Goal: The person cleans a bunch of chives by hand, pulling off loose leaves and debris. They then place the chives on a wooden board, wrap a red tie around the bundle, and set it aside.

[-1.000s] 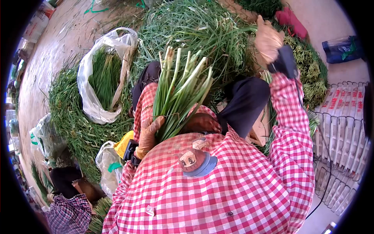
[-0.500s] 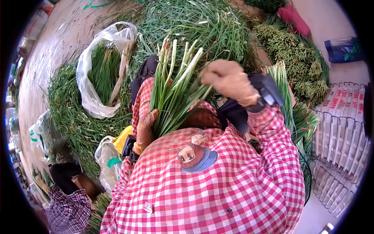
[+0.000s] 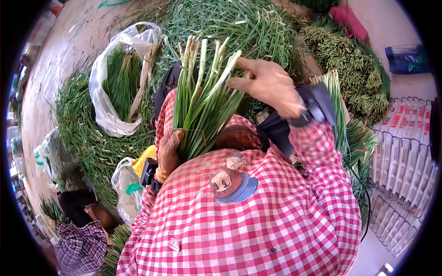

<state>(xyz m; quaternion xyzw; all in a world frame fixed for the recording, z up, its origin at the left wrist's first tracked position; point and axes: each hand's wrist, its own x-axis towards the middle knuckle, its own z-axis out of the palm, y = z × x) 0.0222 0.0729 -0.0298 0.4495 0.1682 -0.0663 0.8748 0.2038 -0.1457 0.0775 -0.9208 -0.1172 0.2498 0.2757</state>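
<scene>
My gloved left hand (image 3: 169,154) is wrapped round the lower, leafy part of a bunch of green stalks (image 3: 202,101), which stands upright in front of my chest with its pale ends upward. On the right of the bunch, my gloved right hand (image 3: 267,85) has its thumb and forefinger apart beside a pale stalk at the edge; whether they touch it I cannot tell. Its other fingers are partly hidden.
A white plastic bag (image 3: 99,99) holding greens lies on a heap of loose green leaves (image 3: 225,23). Bundled stalks (image 3: 350,69) are stacked at the right, near wire-edged racks (image 3: 403,156). Another person in a checked top (image 3: 80,246) is at the lower left.
My right hand has turned and opened its thumb and forefinger near the pale stalk ends. The bunch in my left hand has shifted slightly left and stands more gathered.
</scene>
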